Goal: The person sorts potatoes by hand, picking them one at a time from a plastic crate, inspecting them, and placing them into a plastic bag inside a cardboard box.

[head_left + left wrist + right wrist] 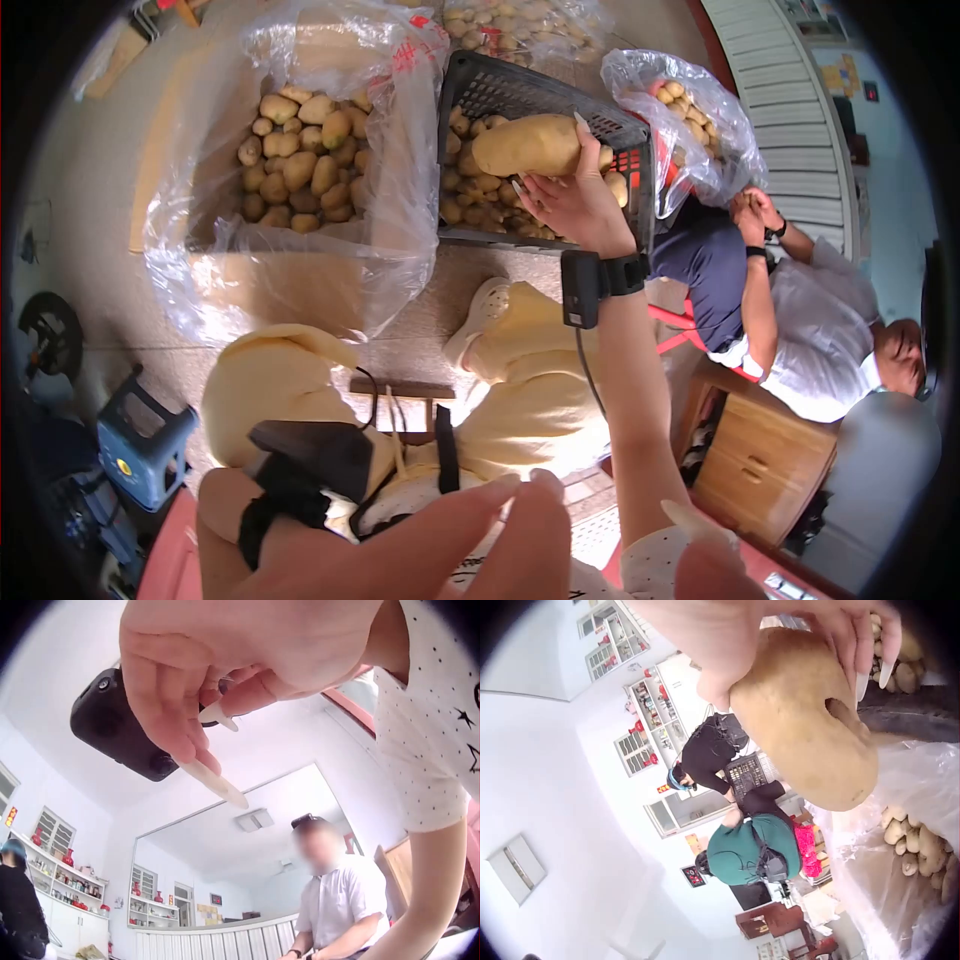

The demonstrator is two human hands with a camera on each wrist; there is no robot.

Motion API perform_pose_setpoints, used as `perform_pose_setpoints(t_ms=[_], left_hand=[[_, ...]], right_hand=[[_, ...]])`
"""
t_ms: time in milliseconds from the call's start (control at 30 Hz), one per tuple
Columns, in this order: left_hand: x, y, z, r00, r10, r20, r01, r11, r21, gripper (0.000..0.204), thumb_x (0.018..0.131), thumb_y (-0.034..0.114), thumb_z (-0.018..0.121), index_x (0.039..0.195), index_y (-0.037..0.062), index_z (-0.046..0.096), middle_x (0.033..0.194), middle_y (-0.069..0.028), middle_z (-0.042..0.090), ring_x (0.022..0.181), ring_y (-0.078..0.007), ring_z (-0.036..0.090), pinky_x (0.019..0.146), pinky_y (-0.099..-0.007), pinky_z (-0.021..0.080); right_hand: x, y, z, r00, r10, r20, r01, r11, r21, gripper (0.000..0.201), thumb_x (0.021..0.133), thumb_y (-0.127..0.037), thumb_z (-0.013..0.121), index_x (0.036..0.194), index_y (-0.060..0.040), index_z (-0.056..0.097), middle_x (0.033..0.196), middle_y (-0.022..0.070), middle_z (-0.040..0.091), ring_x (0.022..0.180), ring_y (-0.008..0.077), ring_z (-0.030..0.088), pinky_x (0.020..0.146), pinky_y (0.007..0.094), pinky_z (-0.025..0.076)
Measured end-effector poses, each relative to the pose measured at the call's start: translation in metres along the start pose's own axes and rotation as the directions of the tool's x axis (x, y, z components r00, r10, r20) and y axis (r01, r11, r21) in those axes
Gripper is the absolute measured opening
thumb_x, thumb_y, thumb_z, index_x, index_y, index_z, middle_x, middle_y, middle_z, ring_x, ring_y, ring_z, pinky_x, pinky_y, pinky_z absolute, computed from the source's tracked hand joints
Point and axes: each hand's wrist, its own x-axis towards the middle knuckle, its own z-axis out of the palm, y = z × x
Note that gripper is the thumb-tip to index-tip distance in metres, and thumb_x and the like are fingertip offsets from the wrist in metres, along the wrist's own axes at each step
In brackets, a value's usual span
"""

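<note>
Potato (525, 148), big, long and tan, is in the right hand (585, 200), held over a black crate (510, 82). The right hand grips one end of it, with the thumb on one side and the fingers on the other. In the right wrist view, a dark dent (840, 711) shows on its skin. A small black camera (582, 288) is strapped to the right wrist. Lots of smaller potatoes (475, 205) lie inside the crate, under the big one. The left hand (232, 652) is well apart from the crate, low in the head view. Its fingers bend loosely and hold nothing that shows. A black box (120, 724) is just behind them in the left wrist view, but I cannot tell if they touch it. Left of the crate is a big cardboard box (270, 285) lined with clear plastic (400, 180), with more potatoes (300, 165) inside. Right of the crate is a clear bag (735, 165) of potatoes. A person in a white shirt (820, 300) sits on the right, near a wooden cabinet (760, 455). A blue stool (150, 470) stands on the left.
</note>
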Motion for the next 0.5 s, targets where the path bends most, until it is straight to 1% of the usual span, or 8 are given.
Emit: perform_pose_setpoints(t_ms=[100, 133, 167, 233, 267, 367, 433, 500], left_hand=[[0.007, 0.009, 0.009, 0.999, 0.035, 0.027, -0.035, 0.999, 0.001, 0.023, 0.071, 0.01, 0.059, 0.091, 0.019, 0.052, 0.088, -0.0057, 0.058, 0.075, -0.0213, 0.056, 0.057, -0.03, 0.047], [0.013, 0.015, 0.017, 0.998, 0.05, 0.032, -0.05, 0.999, -0.001, 0.022, 0.072, 0.01, 0.059, 0.091, 0.0188, 0.052, 0.088, -0.0056, 0.058, 0.075, -0.0211, 0.056, 0.056, -0.0298, 0.047], [0.017, 0.02, 0.024, 0.998, 0.057, 0.036, -0.057, 0.998, -0.002, 0.022, 0.072, 0.01, 0.058, 0.091, 0.0187, 0.052, 0.088, -0.0056, 0.058, 0.075, -0.0208, 0.055, 0.056, -0.0296, 0.047], [0.025, 0.029, 0.037, 0.997, 0.064, 0.031, -0.064, 0.998, 0.0, 0.02, 0.073, 0.01, 0.058, 0.09, 0.0183, 0.052, 0.087, -0.0054, 0.057, 0.074, -0.0204, 0.055, 0.056, -0.0291, 0.047], [0.027, 0.033, 0.041, 0.997, 0.07, 0.03, -0.07, 0.998, -0.001, 0.02, 0.073, 0.01, 0.057, 0.09, 0.0182, 0.052, 0.087, -0.0054, 0.057, 0.074, -0.0201, 0.055, 0.056, -0.0289, 0.047], [0.026, 0.038, 0.046, 0.998, 0.055, 0.035, -0.056, 0.998, 0.012, 0.018, 0.075, 0.01, 0.057, 0.09, 0.0177, 0.052, 0.086, -0.0052, 0.057, 0.074, -0.0194, 0.055, 0.056, -0.0283, 0.047], [0.024, 0.039, 0.044, 0.998, 0.044, 0.034, -0.045, 0.999, 0.024, 0.017, 0.076, 0.01, 0.056, 0.09, 0.0173, 0.052, 0.085, -0.0051, 0.057, 0.073, -0.0189, 0.055, 0.055, -0.0278, 0.046], [0.022, 0.038, 0.038, 1.0, 0.02, 0.024, -0.021, 0.999, 0.037, 0.016, 0.076, 0.01, 0.055, 0.09, 0.017, 0.052, 0.085, -0.005, 0.056, 0.073, -0.0184, 0.055, 0.055, -0.0274, 0.046]], right_hand=[[-0.009, 0.004, -0.004, 0.999, 0.037, 0.013, -0.037, 0.998, 0.059, 0.092, 0.066, -0.064, 0.071, 0.122, -0.0015, 0.034, 0.118, 0.0124, 0.041, 0.113, 0.0213, 0.043, 0.099, 0.0376, 0.038], [-0.013, 0.003, -0.002, 0.998, 0.05, -0.028, -0.048, 0.996, 0.072, 0.091, 0.066, -0.063, 0.072, 0.123, -0.0026, 0.034, 0.117, 0.0115, 0.041, 0.112, 0.0206, 0.043, 0.098, 0.0368, 0.038], [-0.013, 0.005, 0.0, 0.998, 0.057, -0.014, -0.056, 0.995, 0.077, 0.091, 0.066, -0.063, 0.072, 0.123, -0.0026, 0.034, 0.117, 0.0115, 0.041, 0.112, 0.0206, 0.043, 0.098, 0.0368, 0.038], [-0.011, 0.004, 0.001, 0.997, 0.054, -0.054, -0.051, 0.997, 0.053, 0.084, 0.07, -0.063, 0.068, 0.128, -0.0109, 0.034, 0.115, 0.0113, 0.044, 0.109, 0.0214, 0.044, 0.095, 0.0355, 0.038], [-0.013, 0.004, -0.002, 0.997, 0.053, -0.058, -0.049, 0.997, 0.065, 0.084, 0.07, -0.063, 0.068, 0.128, -0.0109, 0.034, 0.115, 0.0113, 0.044, 0.109, 0.0214, 0.044, 0.095, 0.0355, 0.038], [-0.01, 0.003, -0.006, 0.994, 0.078, 0.082, -0.084, 0.994, 0.065, 0.084, 0.071, -0.063, 0.067, 0.127, -0.0113, 0.034, 0.113, 0.0097, 0.045, 0.108, 0.0207, 0.046, 0.096, 0.0358, 0.038], [-0.01, 0.002, -0.005, 0.995, 0.074, 0.066, -0.079, 0.994, 0.075, 0.085, 0.07, -0.064, 0.067, 0.127, -0.0102, 0.035, 0.112, 0.0088, 0.045, 0.109, 0.0201, 0.047, 0.096, 0.036, 0.038], [-0.009, 0.0, -0.006, 0.992, 0.114, 0.057, -0.121, 0.981, 0.149, 0.085, 0.069, -0.065, 0.068, 0.125, -0.0091, 0.037, 0.111, 0.0088, 0.046, 0.106, 0.0193, 0.047, 0.095, 0.036, 0.038]])
